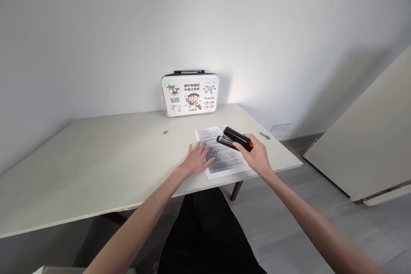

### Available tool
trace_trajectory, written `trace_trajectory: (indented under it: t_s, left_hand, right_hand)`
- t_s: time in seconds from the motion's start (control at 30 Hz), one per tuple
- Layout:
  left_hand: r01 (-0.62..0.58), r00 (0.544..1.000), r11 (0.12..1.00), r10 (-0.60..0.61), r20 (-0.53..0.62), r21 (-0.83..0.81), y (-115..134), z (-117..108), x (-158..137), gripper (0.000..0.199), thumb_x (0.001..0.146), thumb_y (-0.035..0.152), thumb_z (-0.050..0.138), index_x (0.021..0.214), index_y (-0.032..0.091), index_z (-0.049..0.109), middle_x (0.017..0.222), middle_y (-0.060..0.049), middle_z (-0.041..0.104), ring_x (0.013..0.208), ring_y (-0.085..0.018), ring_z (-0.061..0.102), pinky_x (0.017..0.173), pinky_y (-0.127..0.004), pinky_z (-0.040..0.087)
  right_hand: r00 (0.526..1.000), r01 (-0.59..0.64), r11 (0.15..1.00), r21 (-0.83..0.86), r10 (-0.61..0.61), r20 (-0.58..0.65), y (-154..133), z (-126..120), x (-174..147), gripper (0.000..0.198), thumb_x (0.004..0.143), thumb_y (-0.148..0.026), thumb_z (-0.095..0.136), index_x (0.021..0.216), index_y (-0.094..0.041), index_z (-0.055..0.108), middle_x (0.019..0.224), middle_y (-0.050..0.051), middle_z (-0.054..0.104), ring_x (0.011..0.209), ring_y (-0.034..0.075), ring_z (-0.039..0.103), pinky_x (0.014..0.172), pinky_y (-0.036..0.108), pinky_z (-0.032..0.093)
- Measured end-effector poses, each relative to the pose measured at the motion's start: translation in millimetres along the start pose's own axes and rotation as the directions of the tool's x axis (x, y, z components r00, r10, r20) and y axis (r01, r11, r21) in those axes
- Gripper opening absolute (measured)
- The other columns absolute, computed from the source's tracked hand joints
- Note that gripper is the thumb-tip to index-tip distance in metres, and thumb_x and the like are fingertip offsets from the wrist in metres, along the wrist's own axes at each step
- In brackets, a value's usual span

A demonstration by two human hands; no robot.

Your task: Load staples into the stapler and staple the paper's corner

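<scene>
Hands apart: my left hand (195,160) is resting spread at the paper's (226,166) nine o'clock; my right hand (258,156) is gripping the stapler (236,135) over its one o'clock. Paper's already lying flat on the counter (128,150); stapler's gaping, unpressed.

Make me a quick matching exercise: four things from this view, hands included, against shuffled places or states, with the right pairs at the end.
1. stapler
2. printed sheet
3. cartoon case
4. left hand

A. standing upright by the wall
B. spread at the paper's left side
C. held in the right hand
D. lying flat on the table

Pairs: 1-C, 2-D, 3-A, 4-B
</scene>
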State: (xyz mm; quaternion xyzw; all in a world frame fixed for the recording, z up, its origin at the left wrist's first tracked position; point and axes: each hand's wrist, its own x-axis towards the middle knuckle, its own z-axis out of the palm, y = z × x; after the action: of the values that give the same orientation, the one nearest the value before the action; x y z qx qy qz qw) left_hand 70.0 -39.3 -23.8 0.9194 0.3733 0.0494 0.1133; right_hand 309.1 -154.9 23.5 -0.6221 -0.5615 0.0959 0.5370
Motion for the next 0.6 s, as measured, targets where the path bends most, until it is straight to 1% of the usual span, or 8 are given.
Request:
trace_trajectory:
  t_s: [0.07, 0.13, 0.2, 0.23, 0.33, 0.43, 0.5, 0.6]
  left_hand:
    - [-0.010, 0.999, 1.000, 0.010, -0.038, -0.009, 19.4, 3.7, 37.2, 0.075, 0.106, 0.068, 0.031, 0.162, 0.019, 0.040, 0.174, -0.019, 0.023, 0.162, -0.043, 0.013, 0.125, -0.073, 0.007]
    - [-0.032, 0.998, 0.999, 0.030, -0.061, -0.024, 35.6, 8.1, 66.4, 0.073, 0.107, 0.063, 0.033, 0.160, 0.014, 0.041, 0.172, -0.022, 0.028, 0.161, -0.042, 0.018, 0.127, -0.068, 0.010]
    - [-0.052, 0.995, 0.998, 0.048, -0.082, -0.039, 42.4, 12.3, 79.1, 0.073, 0.109, 0.060, 0.029, 0.163, 0.011, 0.036, 0.171, -0.023, 0.029, 0.162, -0.039, 0.017, 0.129, -0.063, 0.010]
    - [-0.058, 0.994, 0.997, 0.054, -0.090, -0.043, 41.0, 13.8, 77.6, 0.072, 0.109, 0.060, 0.028, 0.163, 0.012, 0.035, 0.172, -0.022, 0.028, 0.162, -0.038, 0.016, 0.130, -0.061, 0.010]
    - [-0.099, 0.991, 0.994, 0.095, -0.090, -0.047, 17.8, 12.8, 43.5, 0.071, 0.108, 0.065, 0.028, 0.161, 0.020, 0.041, 0.174, -0.015, 0.026, 0.163, -0.037, 0.014, 0.130, -0.059, 0.015]
    - [-0.163, 0.985, 0.985, 0.158, -0.070, -0.060, -21.7, -0.2, -17.1, 0.071, 0.108, 0.067, 0.028, 0.164, 0.024, 0.039, 0.175, -0.009, 0.022, 0.163, -0.031, 0.016, 0.133, -0.051, 0.015]
    - [-0.144, 0.986, 0.988, 0.139, -0.087, -0.052, -48.9, -14.6, -59.4, 0.067, 0.109, 0.065, 0.029, 0.163, 0.026, 0.041, 0.174, -0.005, 0.027, 0.162, -0.026, 0.022, 0.133, -0.045, 0.018]
    - [-0.081, 0.993, 0.995, 0.075, -0.095, -0.055, -83.3, -36.5, -115.1, 0.063, 0.109, 0.062, 0.034, 0.162, 0.030, 0.044, 0.171, 0.000, 0.034, 0.159, -0.024, 0.031, 0.132, -0.043, 0.026]
  right_hand:
    - [1.000, 0.012, 1.000, 0.006, -0.011, -0.021, -9.4, -3.5, 1.8, 0.046, 0.090, -0.063, 0.067, 0.109, -0.022, 0.067, 0.100, 0.008, 0.075, 0.088, 0.026, 0.067, 0.079, 0.038, 0.054]
    - [0.999, 0.021, 1.000, 0.006, -0.021, -0.036, -15.0, -5.0, 2.7, 0.047, 0.090, -0.064, 0.066, 0.111, -0.022, 0.067, 0.103, 0.009, 0.075, 0.091, 0.027, 0.067, 0.082, 0.038, 0.054]
    - [0.999, 0.008, 1.000, 0.005, -0.008, -0.045, -16.7, -6.3, 2.2, 0.048, 0.090, -0.065, 0.065, 0.112, -0.022, 0.067, 0.106, 0.010, 0.075, 0.093, 0.028, 0.067, 0.083, 0.039, 0.054]
    - [0.999, -0.006, 1.000, 0.007, 0.007, -0.050, -16.1, -6.9, 1.5, 0.049, 0.090, -0.065, 0.066, 0.112, -0.022, 0.067, 0.106, 0.010, 0.075, 0.093, 0.028, 0.067, 0.083, 0.039, 0.054]
    - [0.996, -0.064, 0.997, 0.033, 0.066, -0.053, -7.8, -6.9, -2.0, 0.051, 0.087, -0.067, 0.068, 0.112, -0.022, 0.067, 0.105, 0.010, 0.075, 0.093, 0.028, 0.067, 0.083, 0.040, 0.054]
    - [0.990, -0.142, 0.985, 0.100, 0.142, 0.000, 10.0, 0.7, -4.5, 0.052, 0.085, -0.068, 0.071, 0.110, -0.022, 0.068, 0.106, 0.009, 0.075, 0.096, 0.028, 0.067, 0.085, 0.040, 0.054]
    - [0.980, -0.199, 0.967, 0.156, 0.194, 0.049, 24.1, 9.7, -4.6, 0.053, 0.084, -0.068, 0.073, 0.109, -0.021, 0.069, 0.108, 0.009, 0.076, 0.098, 0.028, 0.068, 0.086, 0.040, 0.053]
    - [0.958, -0.285, 0.931, 0.227, 0.271, 0.089, 43.7, 22.9, -2.1, 0.055, 0.082, -0.068, 0.074, 0.109, -0.020, 0.070, 0.111, 0.010, 0.076, 0.101, 0.029, 0.068, 0.088, 0.040, 0.053]
